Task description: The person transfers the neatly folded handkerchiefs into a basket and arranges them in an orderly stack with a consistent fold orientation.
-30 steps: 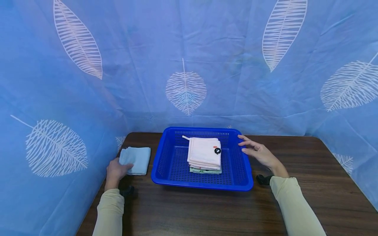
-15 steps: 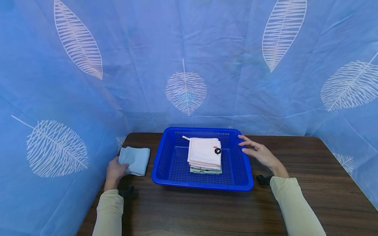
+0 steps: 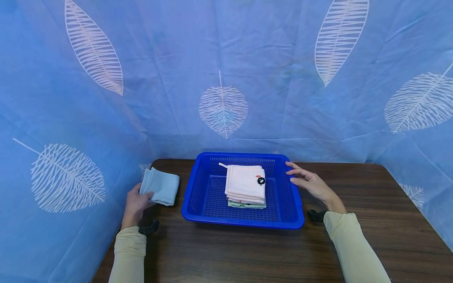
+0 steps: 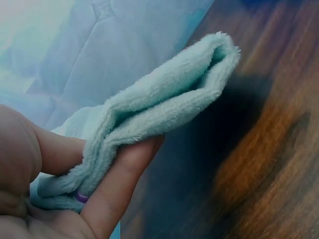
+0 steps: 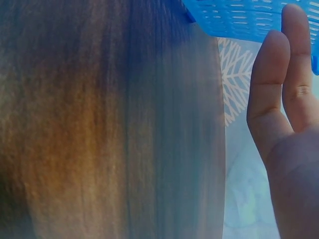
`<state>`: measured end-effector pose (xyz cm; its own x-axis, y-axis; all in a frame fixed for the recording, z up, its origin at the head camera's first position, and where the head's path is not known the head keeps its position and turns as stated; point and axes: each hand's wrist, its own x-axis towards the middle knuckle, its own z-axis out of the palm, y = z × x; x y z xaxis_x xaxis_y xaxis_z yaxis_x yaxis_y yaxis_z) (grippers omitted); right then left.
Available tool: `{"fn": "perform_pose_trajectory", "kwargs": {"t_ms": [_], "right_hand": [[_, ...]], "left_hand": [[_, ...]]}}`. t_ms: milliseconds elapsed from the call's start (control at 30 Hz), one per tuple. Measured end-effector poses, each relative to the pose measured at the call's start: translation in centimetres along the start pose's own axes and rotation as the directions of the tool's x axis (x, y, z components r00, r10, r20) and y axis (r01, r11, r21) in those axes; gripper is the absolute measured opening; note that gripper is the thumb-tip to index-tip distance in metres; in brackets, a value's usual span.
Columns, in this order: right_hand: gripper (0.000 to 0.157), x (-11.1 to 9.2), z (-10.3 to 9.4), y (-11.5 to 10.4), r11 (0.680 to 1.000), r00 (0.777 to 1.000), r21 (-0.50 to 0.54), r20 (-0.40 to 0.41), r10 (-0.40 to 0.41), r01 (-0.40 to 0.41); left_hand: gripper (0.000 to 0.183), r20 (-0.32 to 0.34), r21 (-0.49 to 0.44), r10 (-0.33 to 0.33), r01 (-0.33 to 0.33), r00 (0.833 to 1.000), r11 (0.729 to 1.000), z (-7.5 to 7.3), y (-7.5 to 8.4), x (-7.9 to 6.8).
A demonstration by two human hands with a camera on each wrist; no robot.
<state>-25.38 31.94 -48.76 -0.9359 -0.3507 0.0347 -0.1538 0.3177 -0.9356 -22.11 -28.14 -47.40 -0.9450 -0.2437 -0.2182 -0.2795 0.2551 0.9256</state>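
My left hand [image 3: 137,202] pinches a folded light-blue towel [image 3: 161,186] by its near left edge, thumb on top. In the left wrist view the towel's thick folded layers [image 4: 164,94] stick out past the fingers, the dark tabletop below them. My right hand [image 3: 313,186] is at the right rim of a blue plastic basket [image 3: 242,225], its fingers loosely bent and holding nothing. In the right wrist view two fingers [image 5: 269,74] reach up to the basket's slotted side. Inside the basket lies a stack of folded towels [image 3: 245,182], white with a black motif on top, green at the bottom.
The basket stands at the middle of a dark wooden table [image 3: 230,255]. A blue curtain [image 3: 170,78] with white leaf prints rises behind the table and along its left side. Table surface stretches in front of the basket and to its right.
My left hand has lifted the light-blue towel, whose far left corner has risen and tilted up. The hand has shifted slightly left and away from me. My right hand stays in place.
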Motion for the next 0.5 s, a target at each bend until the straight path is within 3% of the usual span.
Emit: {"fn": "perform_pose_trajectory", "kwargs": {"t_ms": [200, 500], "right_hand": [[0.043, 0.0, 0.1, 0.0, 1.0, 1.0, 0.001, -0.001, 0.003, -0.003], [0.042, 0.1, 0.0, 0.0, 1.0, 1.0, -0.007, -0.004, 0.009, -0.009]], "left_hand": [[0.054, 0.002, -0.087, -0.008, 0.008, 1.0, 0.996, -0.1, 0.4, -0.1], [0.056, 0.005, -0.134, 0.008, -0.007, 1.0, 0.991, -0.1, 2.0, -0.7]]}}
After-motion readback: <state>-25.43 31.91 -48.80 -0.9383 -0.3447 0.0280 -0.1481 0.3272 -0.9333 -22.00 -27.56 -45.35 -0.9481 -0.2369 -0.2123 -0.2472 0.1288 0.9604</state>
